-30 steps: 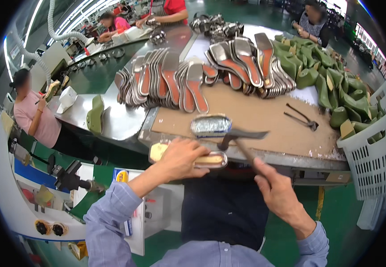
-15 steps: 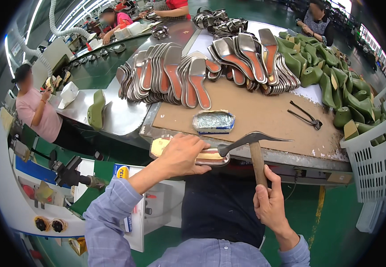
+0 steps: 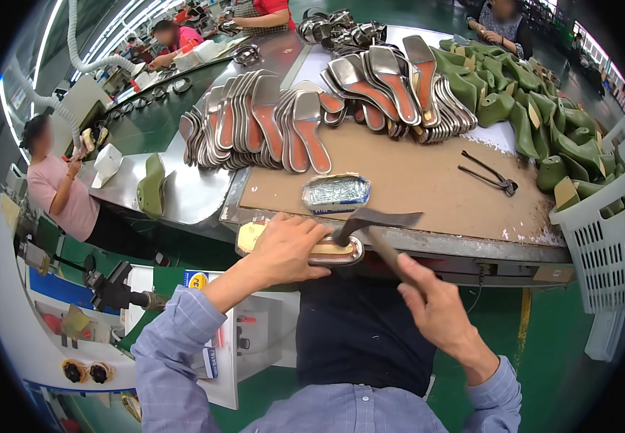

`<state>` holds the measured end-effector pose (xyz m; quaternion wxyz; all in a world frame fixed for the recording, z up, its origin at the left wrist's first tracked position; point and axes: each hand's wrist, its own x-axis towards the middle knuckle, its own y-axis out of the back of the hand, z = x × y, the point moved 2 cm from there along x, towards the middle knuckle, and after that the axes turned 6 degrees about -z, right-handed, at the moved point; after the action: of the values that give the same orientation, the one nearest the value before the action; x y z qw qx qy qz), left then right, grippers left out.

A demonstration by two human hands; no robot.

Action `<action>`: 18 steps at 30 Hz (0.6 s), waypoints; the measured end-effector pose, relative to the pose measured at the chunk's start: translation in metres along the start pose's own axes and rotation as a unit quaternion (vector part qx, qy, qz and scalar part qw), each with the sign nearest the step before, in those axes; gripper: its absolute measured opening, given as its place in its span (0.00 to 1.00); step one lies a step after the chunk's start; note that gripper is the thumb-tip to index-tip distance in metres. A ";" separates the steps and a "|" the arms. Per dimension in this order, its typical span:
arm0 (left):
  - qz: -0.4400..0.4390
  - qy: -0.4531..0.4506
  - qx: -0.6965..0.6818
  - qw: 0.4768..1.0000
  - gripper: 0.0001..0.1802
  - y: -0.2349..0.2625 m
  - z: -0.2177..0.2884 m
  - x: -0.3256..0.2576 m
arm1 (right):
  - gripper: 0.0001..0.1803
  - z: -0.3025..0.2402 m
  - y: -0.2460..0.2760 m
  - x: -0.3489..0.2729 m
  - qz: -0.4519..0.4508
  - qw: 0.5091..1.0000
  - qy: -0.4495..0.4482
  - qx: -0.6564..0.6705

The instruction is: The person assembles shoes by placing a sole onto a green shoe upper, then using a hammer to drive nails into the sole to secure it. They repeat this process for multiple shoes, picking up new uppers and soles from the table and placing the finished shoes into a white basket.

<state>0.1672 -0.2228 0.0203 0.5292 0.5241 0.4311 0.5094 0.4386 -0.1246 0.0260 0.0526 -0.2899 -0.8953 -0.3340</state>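
I see a dark matt metal hammer head (image 3: 377,218), glossy metal-rimmed insole (image 3: 327,252), rough brown board surface (image 3: 428,187), shiny foil tray (image 3: 336,193).

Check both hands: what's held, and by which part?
Right hand grips a hammer by the lower end of its handle. Left hand lies over a shoe sole at the bench edge, fingers on its top; its heel end sticks out.

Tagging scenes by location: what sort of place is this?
Most likely a shoe factory floor: stacked insoles on the workbench, a heap of green shoe lasts, and the right hand swinging a hammer.
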 end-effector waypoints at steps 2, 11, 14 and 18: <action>-0.059 0.021 0.009 0.998 0.34 -0.004 0.000 0.003 | 0.24 0.016 0.008 0.006 0.096 0.994 0.001 -0.054; 0.235 0.181 -0.343 0.891 0.35 0.098 -0.050 -0.039 | 0.27 0.168 0.050 -0.011 0.122 0.853 -0.064 -0.504; 0.445 0.231 -0.478 0.721 0.33 0.111 -0.104 -0.094 | 0.24 0.165 0.050 -0.009 0.108 0.876 -0.093 -0.461; 0.652 0.317 -0.396 0.563 0.29 0.051 -0.168 -0.165 | 0.21 0.154 0.048 -0.005 0.114 0.879 -0.109 -0.450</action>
<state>-0.0221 -0.3701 0.0453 0.0367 0.2055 -0.1327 0.9689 0.4846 -0.0015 -0.0670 -0.1438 -0.4170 -0.6095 -0.6587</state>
